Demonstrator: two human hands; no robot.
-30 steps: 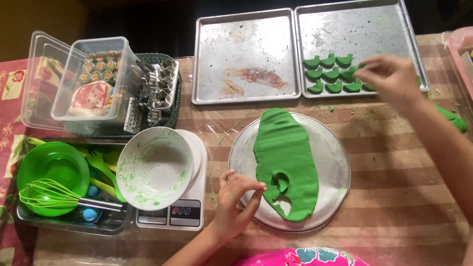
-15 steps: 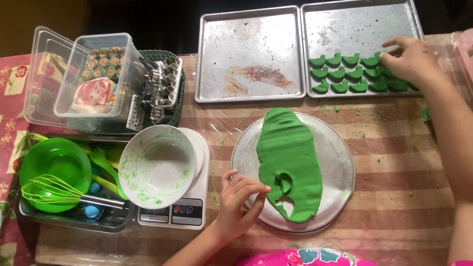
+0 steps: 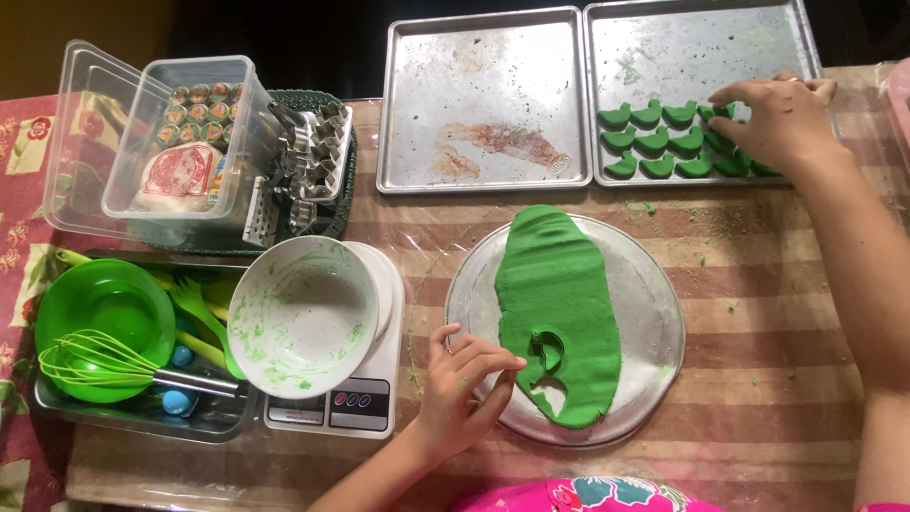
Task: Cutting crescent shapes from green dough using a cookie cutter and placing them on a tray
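Resting with loosely curled, empty fingers, the left hand [image 3: 464,379] touches the near-left rim of the round glass plate [image 3: 654,284] bearing a smooth flat green dough sheet [image 3: 559,303]. Far right, the right hand [image 3: 773,118] pinches small green dough cutouts [image 3: 654,140] on the scuffed metal baking tray [image 3: 701,47].

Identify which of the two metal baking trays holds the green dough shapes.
The right-hand baking tray, under the right hand, holds the green dough shapes; the left-hand baking tray has none.
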